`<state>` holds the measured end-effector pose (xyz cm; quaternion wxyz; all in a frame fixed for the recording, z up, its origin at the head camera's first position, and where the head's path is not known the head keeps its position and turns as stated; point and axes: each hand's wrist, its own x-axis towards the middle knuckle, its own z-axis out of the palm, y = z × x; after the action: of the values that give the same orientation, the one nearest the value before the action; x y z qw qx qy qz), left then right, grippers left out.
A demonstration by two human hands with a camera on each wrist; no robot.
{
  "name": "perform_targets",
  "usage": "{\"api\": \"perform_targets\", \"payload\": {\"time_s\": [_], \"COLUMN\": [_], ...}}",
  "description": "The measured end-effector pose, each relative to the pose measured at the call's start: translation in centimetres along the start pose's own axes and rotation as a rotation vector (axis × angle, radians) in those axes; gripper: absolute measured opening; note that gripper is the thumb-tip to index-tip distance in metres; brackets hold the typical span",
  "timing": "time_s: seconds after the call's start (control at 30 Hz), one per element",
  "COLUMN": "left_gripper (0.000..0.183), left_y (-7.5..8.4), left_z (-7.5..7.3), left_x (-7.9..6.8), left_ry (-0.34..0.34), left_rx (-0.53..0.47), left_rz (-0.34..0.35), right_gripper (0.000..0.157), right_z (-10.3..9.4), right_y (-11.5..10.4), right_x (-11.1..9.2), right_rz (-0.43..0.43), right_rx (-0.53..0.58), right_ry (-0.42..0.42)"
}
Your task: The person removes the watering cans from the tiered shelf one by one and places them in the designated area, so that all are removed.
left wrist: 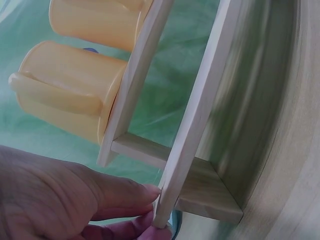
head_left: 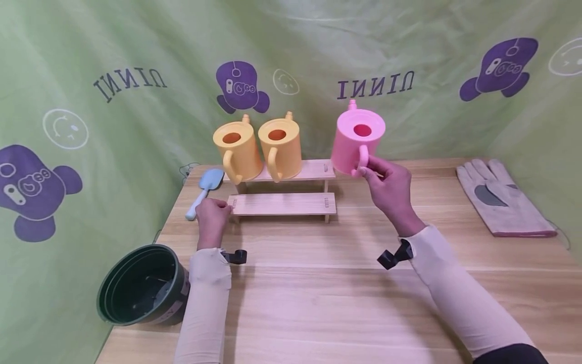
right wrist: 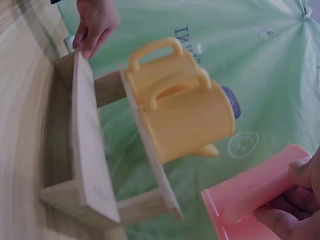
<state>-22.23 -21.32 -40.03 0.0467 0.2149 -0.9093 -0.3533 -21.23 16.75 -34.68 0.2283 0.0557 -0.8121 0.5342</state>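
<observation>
My right hand (head_left: 390,189) grips the handle of a pink watering can (head_left: 349,146), held upright beside the right end of the shelf's upper board. Seen from the right wrist, the pink can (right wrist: 250,192) is apart from the shelf. Two yellow watering cans (head_left: 243,156) (head_left: 288,154) stand side by side on the upper board, handles facing me. With my left hand (head_left: 212,216) I pinch the left end of the lower board of the two-step wooden shelf (head_left: 282,203); the left wrist view shows thumb and fingers on either side of the board's end (left wrist: 172,187).
A blue hand trowel (head_left: 204,189) lies left of the shelf. Nearer on the left stands a dark green pot (head_left: 106,298) with something inside. A pair of pale work gloves (head_left: 504,202) rests at the far right of the wooden table (head_left: 318,303). Green printed curtain surrounds the back and sides.
</observation>
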Motion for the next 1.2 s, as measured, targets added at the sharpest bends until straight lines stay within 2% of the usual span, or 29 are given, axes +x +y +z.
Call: {"api": "perform_targets", "payload": {"time_s": [0.17,0.37,0.57,0.9,1.2], "left_gripper": [0.024,0.024,0.024,0.023,0.024], "left_y": [-0.1,-0.4,-0.7,-0.4,-0.4], "left_z": [-0.1,0.0,0.0,0.2,0.2], "left_x": [0.0,0.0,0.1,0.0,0.3], "left_ry": [-0.005,0.004,-0.001,0.018,0.003], "left_rx": [0.003,0.0,-0.007,0.001,0.012], "left_rz": [0.002,0.018,0.024,0.023,0.013], "right_gripper": [0.033,0.034,0.033,0.036,0.033], "right_z": [-0.4,0.0,0.9,1.6,1.9], "right_y": [2.2,5.1,7.2,9.0,9.8], "right_x": [-0.4,-0.9,-1.7,-2.4,-3.1], "right_rz": [0.057,0.16,0.157,0.216,0.154], "right_rx": [-0.057,-0.134,-0.145,-0.153,-0.157], "right_ry": [-0.01,-0.07,-0.11,-0.164,-0.18]}}
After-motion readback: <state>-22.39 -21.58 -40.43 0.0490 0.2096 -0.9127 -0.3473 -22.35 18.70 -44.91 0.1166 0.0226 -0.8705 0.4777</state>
